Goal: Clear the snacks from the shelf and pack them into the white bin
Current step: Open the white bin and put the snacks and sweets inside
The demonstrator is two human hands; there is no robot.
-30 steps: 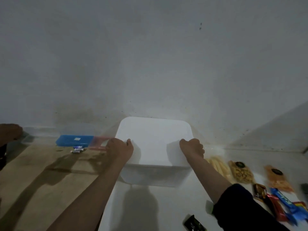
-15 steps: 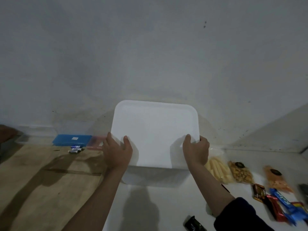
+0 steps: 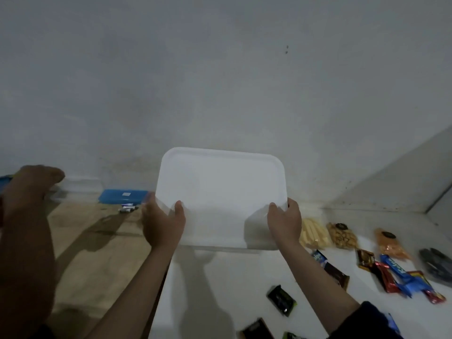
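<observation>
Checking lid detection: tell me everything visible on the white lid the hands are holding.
The white lid is a flat rectangular panel with rounded corners and a shallow raised border near its edge; it looks like smooth matte plastic. It is lifted and tilted, its broad face toward the camera, in front of the grey wall. The left hand grips its lower left edge, thumb on the face; the right hand grips its lower right edge. Its far side and the bin beneath are hidden.

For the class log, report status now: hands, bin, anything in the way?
Left hand and right hand both grip the white lid, raised and tilted. Bin hidden behind it. Snacks unpacked on the shelf. Another person's arm at left.
</observation>
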